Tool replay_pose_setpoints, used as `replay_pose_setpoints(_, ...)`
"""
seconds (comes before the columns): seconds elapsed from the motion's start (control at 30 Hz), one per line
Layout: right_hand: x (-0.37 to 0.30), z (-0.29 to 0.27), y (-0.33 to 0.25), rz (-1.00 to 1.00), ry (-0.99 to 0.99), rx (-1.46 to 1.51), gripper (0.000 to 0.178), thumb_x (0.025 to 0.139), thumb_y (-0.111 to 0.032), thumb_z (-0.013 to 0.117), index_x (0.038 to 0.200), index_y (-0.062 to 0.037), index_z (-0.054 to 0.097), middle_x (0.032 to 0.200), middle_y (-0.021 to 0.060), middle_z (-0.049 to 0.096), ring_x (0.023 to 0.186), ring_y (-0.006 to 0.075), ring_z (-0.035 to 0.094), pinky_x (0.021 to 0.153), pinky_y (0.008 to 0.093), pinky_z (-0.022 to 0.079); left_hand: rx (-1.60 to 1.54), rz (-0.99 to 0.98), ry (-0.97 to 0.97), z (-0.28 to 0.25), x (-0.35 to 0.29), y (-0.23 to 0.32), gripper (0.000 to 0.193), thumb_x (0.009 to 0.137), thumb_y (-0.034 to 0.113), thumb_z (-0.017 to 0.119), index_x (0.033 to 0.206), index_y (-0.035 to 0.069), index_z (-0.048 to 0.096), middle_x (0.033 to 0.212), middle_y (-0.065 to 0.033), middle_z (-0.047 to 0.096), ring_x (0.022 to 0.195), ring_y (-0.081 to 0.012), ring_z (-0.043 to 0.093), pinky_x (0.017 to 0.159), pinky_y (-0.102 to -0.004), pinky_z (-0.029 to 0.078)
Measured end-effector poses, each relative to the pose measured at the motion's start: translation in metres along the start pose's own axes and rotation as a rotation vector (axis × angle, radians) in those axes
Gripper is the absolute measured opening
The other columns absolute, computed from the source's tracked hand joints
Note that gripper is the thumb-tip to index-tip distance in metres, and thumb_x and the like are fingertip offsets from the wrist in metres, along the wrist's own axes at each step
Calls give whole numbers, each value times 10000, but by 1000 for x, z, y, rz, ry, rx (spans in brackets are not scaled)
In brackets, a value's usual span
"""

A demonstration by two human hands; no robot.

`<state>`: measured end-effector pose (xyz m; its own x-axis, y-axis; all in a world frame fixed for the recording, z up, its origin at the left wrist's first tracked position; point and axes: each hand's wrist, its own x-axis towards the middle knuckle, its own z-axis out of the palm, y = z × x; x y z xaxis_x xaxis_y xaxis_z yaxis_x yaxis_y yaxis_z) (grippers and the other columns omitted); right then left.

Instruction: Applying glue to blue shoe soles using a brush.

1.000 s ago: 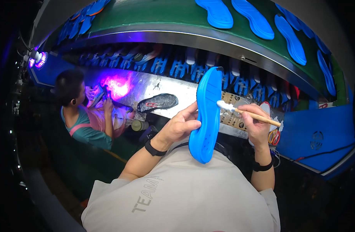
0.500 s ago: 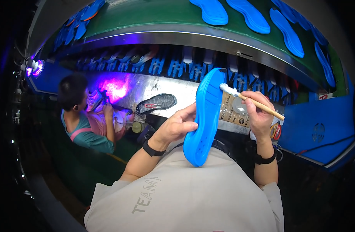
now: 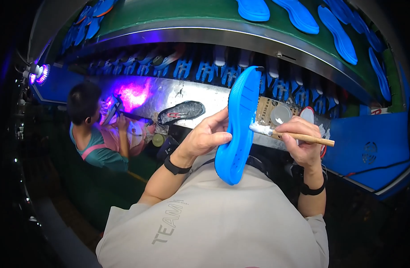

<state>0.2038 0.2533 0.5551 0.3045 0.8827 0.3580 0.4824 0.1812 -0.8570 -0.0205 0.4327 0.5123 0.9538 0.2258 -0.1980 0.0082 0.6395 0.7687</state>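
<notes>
While the head view looks down over a grey shirt, the left hand (image 3: 208, 138) grips a bright blue rubber shoe sole (image 3: 239, 123) on its edge, upright at picture centre, toe end at twelve o'clock, heel end down at six. Left fingers (image 3: 219, 119) are curled narrow around the sole's left rim, thumb pressed on the rim. Over at three o'clock of the sole, the right hand (image 3: 302, 142) is closed on a wooden-handled brush (image 3: 298, 136), fingers wrapped tight round the handle; the pale bristle end touches the sole's right side. Both wrists wear black bands.

Behind the sole sits a shiny metal counter (image 3: 200, 94), with a dark shoe upper (image 3: 182, 111) lying on it at ten o'clock from the left hand, well apart. A small round tin (image 3: 281, 114) sits just above the right hand. At nine o'clock a co-worker in a teal shirt (image 3: 98, 143) bends under purple light. At twelve o'clock, more blue soles (image 3: 298, 15) ride a green conveyor belt (image 3: 178, 11).
</notes>
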Motion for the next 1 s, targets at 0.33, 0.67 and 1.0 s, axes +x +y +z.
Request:
replay_pose_setpoints(0.33,-5,-4,-10,20,-33,77,127,776,-16,677,878,10,750,716,99,695,602,198,624,578,309,474,-34,-41,21,2,0,5,912,843,277,749,1575,-34,303,1433,-180,557,1288,-261,588,1103,-408,484)
replay_pose_setpoints(0.67,-19,-5,-12,59,6,295,163,807,-79,690,897,43,747,726,111,703,596,180,613,566,296,469,-14,12,32,-1,1,12,897,837,297,743,1568,-20,331,1435,-175,556,1285,-262,590,1097,-403,490)
replay_pose_setpoints(1.0,-30,0,-2,108,305,398,299,931,-244,698,931,55,722,735,98,651,633,156,584,577,279,460,-116,90,40,-24,-6,21,835,955,212,669,1629,13,219,1448,-165,553,1250,-223,616,1071,-371,517)
